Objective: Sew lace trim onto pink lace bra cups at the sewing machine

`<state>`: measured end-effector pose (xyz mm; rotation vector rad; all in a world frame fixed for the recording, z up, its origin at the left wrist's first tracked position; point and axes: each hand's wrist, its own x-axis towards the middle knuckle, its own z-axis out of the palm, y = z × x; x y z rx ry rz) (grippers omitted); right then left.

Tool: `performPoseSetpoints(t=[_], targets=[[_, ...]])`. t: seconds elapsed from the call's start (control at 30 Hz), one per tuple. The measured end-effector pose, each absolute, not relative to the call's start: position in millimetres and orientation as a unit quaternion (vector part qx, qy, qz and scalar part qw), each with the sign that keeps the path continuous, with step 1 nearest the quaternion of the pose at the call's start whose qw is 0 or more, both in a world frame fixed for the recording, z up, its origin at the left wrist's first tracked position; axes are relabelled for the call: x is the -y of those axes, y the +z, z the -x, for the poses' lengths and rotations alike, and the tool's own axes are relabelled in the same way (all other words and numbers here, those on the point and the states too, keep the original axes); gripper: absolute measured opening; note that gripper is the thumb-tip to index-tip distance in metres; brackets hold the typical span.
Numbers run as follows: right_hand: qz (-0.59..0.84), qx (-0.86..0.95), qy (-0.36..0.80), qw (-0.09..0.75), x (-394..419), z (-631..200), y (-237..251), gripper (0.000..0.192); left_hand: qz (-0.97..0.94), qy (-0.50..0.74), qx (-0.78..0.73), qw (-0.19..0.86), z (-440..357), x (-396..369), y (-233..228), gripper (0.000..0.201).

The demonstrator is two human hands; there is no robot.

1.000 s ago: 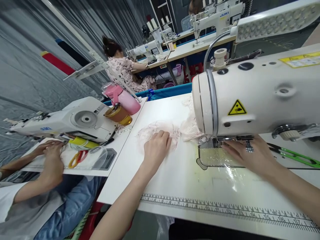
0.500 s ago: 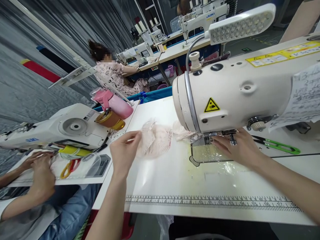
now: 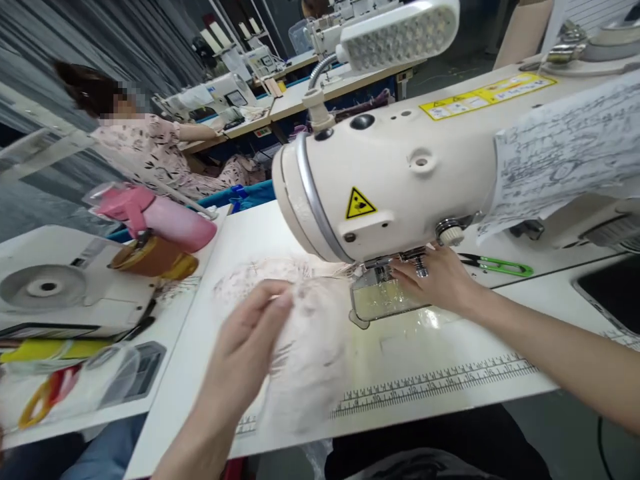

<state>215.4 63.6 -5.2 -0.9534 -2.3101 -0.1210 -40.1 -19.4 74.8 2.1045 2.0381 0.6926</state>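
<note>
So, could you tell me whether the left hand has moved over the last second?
Yes: the left hand has lifted the lace piece towards the ruler strip, away from the sewing machine.

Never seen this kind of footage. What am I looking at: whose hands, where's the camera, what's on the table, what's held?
One camera, worn on a person's head, looks forward and down at their own bare hands. The big cream body is an industrial sewing machine on a white table with a printed ruler strip. The left hand lifts a pale, sheer lace piece, blurred by motion. The right hand rests by the needle area; whether it grips anything is unclear. Green snips lie behind it. A pink bottle lies on the neighbouring table; another person sews farther back.
</note>
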Motion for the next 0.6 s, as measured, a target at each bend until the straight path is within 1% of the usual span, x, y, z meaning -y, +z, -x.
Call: performPoseSetpoints(t=[0.1,0.13,0.17,0.23,0.3,0.37,0.47,0.5,0.6], targets=[[0.348,0.881,-0.123,0.297,-67.3,-218.0,-8.0,0.026,-0.732,0.168,-0.643,0.149,10.3,6.9,55.5,0.031],[0.352,0.878,-0.132,0.297,-67.9,-218.6,-8.2,0.026,-0.738,0.148,-0.642,0.143,4.1,4.8,51.4,0.03],[0.355,0.875,-0.137,0.299,-68.0,-218.7,-7.8,0.026,-0.747,0.136,-0.641,0.111,-0.6,3.8,48.0,0.028],[0.348,0.874,-0.143,0.307,-65.9,-217.8,-5.1,0.026,-0.781,0.141,-0.608,-0.004,-6.9,4.9,42.6,0.025],[0.325,0.876,-0.151,0.323,-61.3,-215.6,-1.1,0.029,-0.834,0.157,-0.521,-0.097,-12.3,8.6,36.4,0.02],[0.282,0.886,-0.161,0.332,-56.4,-213.5,2.6,0.033,-0.876,0.156,-0.44,-0.12,-18.2,12.4,28.2,0.019],[0.208,0.904,-0.175,0.329,-53.9,-212.5,4.8,0.031,-0.885,0.148,-0.421,-0.132,-25.4,13.8,14.8,0.024],[0.206,0.904,-0.175,0.331,-54.8,-212.9,4.7,0.029,-0.884,0.147,-0.424,-0.133,-26.7,12.9,11.3,0.026],[0.26,0.877,-0.174,0.366,-58.4,-214.6,4.4,0.025,-0.882,0.148,-0.429,-0.125,-26.8,9.1,6.0,0.036]])
